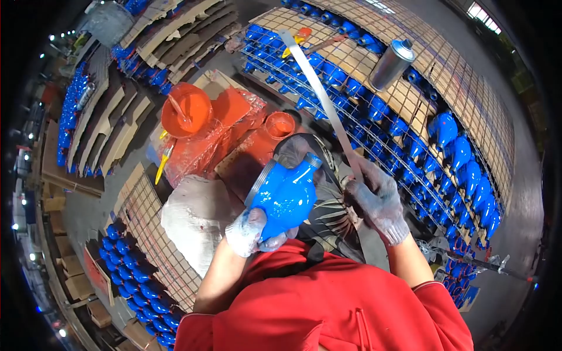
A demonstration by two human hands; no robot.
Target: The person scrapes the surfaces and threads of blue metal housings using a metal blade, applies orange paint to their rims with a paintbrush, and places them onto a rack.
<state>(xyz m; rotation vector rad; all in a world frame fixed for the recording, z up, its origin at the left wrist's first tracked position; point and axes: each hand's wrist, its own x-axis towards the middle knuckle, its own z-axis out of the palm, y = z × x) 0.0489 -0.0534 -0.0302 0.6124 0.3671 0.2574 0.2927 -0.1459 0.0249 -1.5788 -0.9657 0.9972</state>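
My left hand point(252, 231), in a stained glove, is closed around the lower end of a glossy blue metal casting point(285, 196) with a bulging body, a wide threaded mouth and a narrower neck. It is held tilted over my lap. To the right, my gloved right hand point(380, 205) grips the near end of a long, thin, flat metal strip point(322, 93). That strip slants up and to the left, its far end over the wire rack. Strip and casting are apart.
An orange-red paint bowl point(186, 110) and a small paint cup point(280, 125) stand ahead on a paint-covered surface. A wire mesh rack point(468, 88) bears a spray can point(392, 64) and many blue castings. More blue castings point(137, 281) lie at lower left. Cardboard sheets point(111, 128) are stacked beyond.
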